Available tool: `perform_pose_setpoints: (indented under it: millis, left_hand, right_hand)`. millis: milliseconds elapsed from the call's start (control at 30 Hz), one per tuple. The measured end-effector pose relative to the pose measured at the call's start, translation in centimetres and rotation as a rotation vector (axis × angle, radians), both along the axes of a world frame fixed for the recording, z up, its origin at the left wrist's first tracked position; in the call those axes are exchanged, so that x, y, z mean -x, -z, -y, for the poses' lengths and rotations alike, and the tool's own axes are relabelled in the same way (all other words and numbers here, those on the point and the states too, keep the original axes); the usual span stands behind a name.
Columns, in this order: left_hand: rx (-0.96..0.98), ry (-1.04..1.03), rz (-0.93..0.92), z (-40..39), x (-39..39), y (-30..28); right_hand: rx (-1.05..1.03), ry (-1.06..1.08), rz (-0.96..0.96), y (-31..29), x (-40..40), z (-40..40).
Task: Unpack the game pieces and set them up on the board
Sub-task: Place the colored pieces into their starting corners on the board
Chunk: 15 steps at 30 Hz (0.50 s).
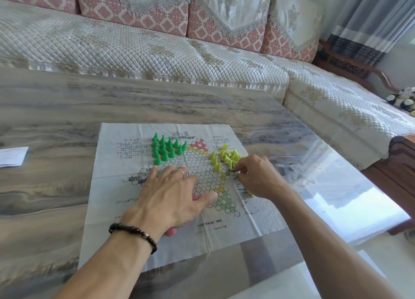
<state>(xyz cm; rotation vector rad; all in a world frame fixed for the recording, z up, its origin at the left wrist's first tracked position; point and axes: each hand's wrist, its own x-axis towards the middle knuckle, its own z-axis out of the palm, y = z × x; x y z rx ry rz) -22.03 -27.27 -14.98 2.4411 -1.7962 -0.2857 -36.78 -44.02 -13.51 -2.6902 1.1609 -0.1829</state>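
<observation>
Paper board (139, 200) spread flat on the marble-patterned table (56, 110); all positions below given relative to this board.

Green pieces (167, 148): standing upright in a tight cluster on the far-left part of the board, beside the red star point. No hand near them.

Yellow pieces (226, 157): on the far-right part of the board. A few standing upright in a short row at the inner side of the group; the rest heaped, several lying tipped over with long axes pointing in mixed directions.

Right hand (258, 177): at the right edge of the board, fingertips (239, 167) curled together and touching the near edge of the yellow heap. Pinching posture evident; whether a piece is actually held between the fingertips cannot be told.

Left hand (173, 191): resting palm-down on the centre-left of the board, fingers spread and straight, pressing the paper flat. Holding nothing. A pinkish rounded object (171, 232) showing under the heel of this hand; identity unclear.

Governing relation: yellow heap lying just beyond the right fingertips, toward the far edge of the board; right hand clearly nearer than left. Likely next requirement: pick tipped pieces singly by the narrow end and stand them upright on the yellow star point.

Slip of paper (12, 156) on the table, well left of the board.
</observation>
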Motion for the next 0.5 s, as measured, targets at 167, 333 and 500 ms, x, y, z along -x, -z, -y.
perform_pose_setpoints:
  millis: [167,333,500]
  left_hand:
    - [-0.003,0.002,0.002,0.08,-0.1,0.05]
    - [-0.005,0.0,-0.001,0.06,-0.08,-0.03]
    - [0.002,-0.005,-0.001,0.1,-0.04,-0.1]
  right_hand:
    - [-0.009,-0.036,0.192,-0.41,0.18,-0.14]
    - [-0.116,-0.031,0.336,-0.18,0.08,-0.33]
    - [-0.107,-0.068,0.293,0.31,-0.54,-0.83]
